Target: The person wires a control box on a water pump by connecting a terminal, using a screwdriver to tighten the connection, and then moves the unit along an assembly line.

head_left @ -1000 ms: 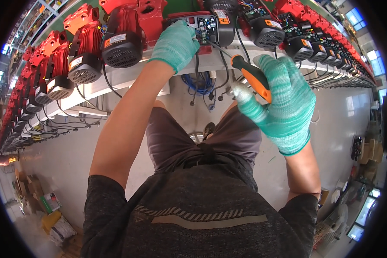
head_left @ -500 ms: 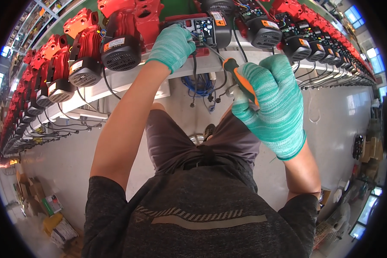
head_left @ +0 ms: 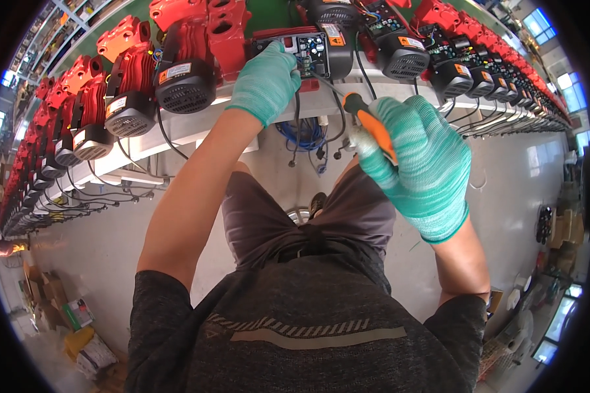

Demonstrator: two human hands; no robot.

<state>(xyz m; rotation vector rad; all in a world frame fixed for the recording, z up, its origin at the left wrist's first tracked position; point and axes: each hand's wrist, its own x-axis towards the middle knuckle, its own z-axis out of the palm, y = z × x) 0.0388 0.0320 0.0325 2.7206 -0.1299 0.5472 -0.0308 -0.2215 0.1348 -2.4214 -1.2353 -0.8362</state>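
My left hand (head_left: 265, 86), in a green knitted glove, is closed on the near edge of an uncovered control box (head_left: 285, 44). Its fingertips are partly hidden behind the hand. Inside the box a circuit board (head_left: 313, 55) lies exposed, beside a black motor housing (head_left: 338, 54). My right hand (head_left: 421, 160), gloved alike, is wrapped round the orange and black handle of a screwdriver (head_left: 376, 133). The thin shaft points up and left towards the near side of the board. I cannot make out whether its tip touches anything.
Red pumps with black motors (head_left: 185, 86) line the bench (head_left: 206, 118) on both sides, their dark cords hanging over its edge. Another uncovered unit (head_left: 401, 52) stands just right. A blue cable coil (head_left: 301, 133) hangs below the bench. Cardboard boxes (head_left: 44, 288) stand at lower left.
My right hand and the screwdriver have drawn back slightly to the right and down. My left hand has shifted slightly towards me, and more of the control box shows.
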